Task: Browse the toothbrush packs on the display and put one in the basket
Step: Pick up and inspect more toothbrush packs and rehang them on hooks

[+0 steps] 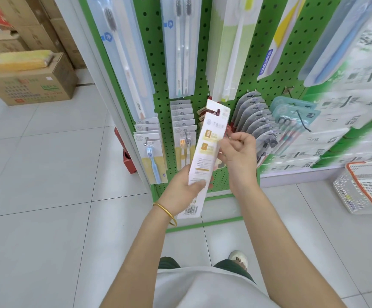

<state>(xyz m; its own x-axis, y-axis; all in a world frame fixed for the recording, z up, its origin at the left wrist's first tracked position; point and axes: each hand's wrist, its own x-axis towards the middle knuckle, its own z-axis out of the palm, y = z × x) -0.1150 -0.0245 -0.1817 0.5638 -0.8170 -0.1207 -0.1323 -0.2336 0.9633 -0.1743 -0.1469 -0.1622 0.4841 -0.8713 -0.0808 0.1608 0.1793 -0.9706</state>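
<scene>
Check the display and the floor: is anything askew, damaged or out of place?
Nothing looks damaged or spilled. The packs hang in rows on the pegboard; one hook seems bare. The white pack is off the display because the left hand and right hand hold it. The basket sits on the floor.

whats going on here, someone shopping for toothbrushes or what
A person stands at a green pegboard display hung with toothbrush packs and holds one toothbrush pack up in front of it, printed back toward the camera. The left hand grips the pack's lower part and the right hand pinches its right edge higher up. The basket sits on the floor to the right, and the pack is not in it yet.
</scene>
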